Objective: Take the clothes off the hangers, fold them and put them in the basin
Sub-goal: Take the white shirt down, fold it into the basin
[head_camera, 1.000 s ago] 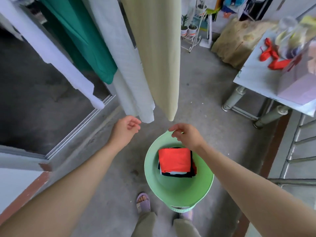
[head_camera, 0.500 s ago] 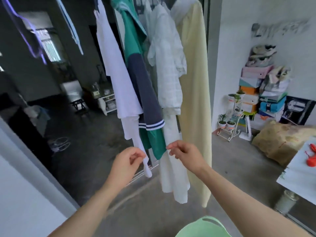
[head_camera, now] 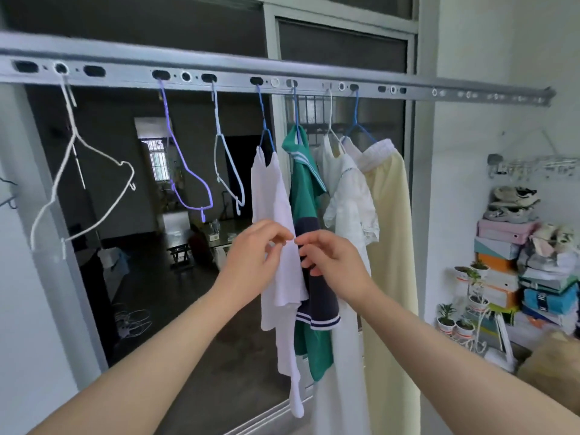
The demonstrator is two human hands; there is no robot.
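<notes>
Several garments hang from wire hangers on a grey rail [head_camera: 314,77]: a white shirt [head_camera: 271,196], a green and navy shirt [head_camera: 306,188], a white lacy dress [head_camera: 351,196] and a pale yellow garment [head_camera: 390,221]. My left hand [head_camera: 254,257] and my right hand [head_camera: 331,257] are raised side by side at the white shirt's middle. Their loosely curled fingertips nearly meet at its right edge, and I see no cloth held between them. To the left hang three empty hangers: white [head_camera: 78,183], purple [head_camera: 188,183] and pale blue [head_camera: 229,174]. The basin is out of view.
A stack of shoe boxes [head_camera: 502,246] with shoes on top stands against the right wall, with a small plant stand [head_camera: 470,293] in front. Behind the rail is a sliding door frame [head_camera: 276,183] opening onto a dark room.
My view swung up from the green basin on the floor to the rail. Both hands rose from waist level to the middle of the white shirt.
</notes>
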